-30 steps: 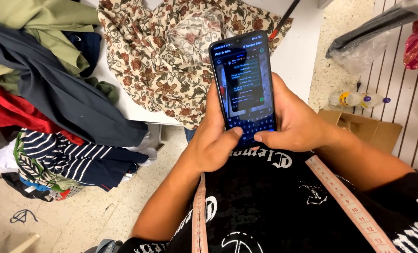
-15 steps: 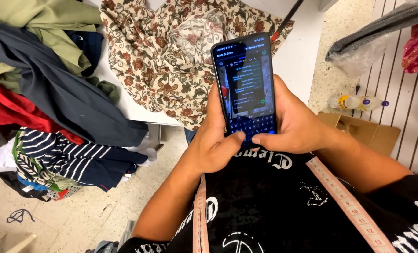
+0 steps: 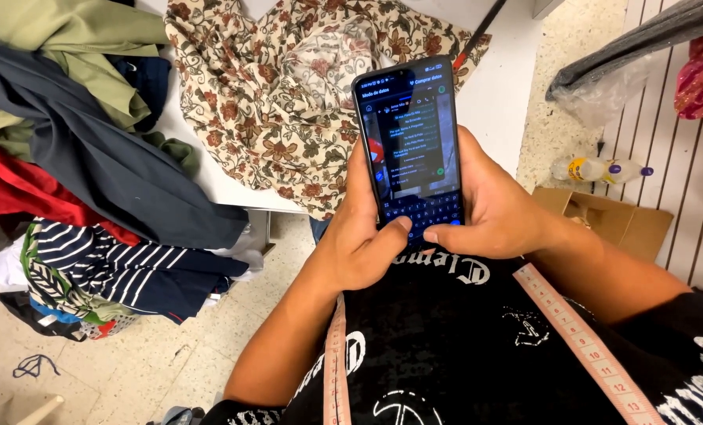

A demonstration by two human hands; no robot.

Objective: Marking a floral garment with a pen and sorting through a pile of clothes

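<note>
Head view: both hands grip a dark smartphone (image 3: 410,145) upright over the black shirt (image 3: 446,346), just below the floral fabric (image 3: 288,102). Left hand (image 3: 359,236) & right hand (image 3: 497,208) wrap its sides, thumbs on the keyboard, mid-typing. Pink tape measure (image 3: 580,338) hangs by the phone.

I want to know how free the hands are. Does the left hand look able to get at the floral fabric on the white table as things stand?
Probably not right away: the left hand grips the phone together with the right hand. The floral fabric lies just beyond, with nothing between.
</note>
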